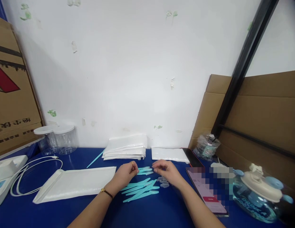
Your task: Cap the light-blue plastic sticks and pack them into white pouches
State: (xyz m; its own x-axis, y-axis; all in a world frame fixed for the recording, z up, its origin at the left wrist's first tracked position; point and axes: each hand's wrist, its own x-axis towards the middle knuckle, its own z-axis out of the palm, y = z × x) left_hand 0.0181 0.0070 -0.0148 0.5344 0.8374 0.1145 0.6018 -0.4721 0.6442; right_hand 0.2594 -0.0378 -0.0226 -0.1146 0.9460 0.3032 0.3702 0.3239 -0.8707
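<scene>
Over the blue tabletop, my left hand [126, 174] is closed, its thumb and forefinger pinching the end of a slim teal eyebrow razor [145, 169]. More teal razors lie just beneath its tip, so where one ends and another begins is hard to see. My right hand [166, 171] is closed too, with thumb and fingertips together facing the left hand; whatever it pinches is too small to make out. Below both hands a loose pile of teal eyebrow razors [140, 190] is fanned out. Several small clear caps [164, 183] lie under the right palm.
White padded envelopes lie stacked [125, 147] at the wall, with another envelope [78, 183] at left and a white packet [169, 154] behind. A phone [206, 193] and clear water bottle [256, 193] stand right. Two lidded jars [65, 141] and a white cable [30, 164] are left.
</scene>
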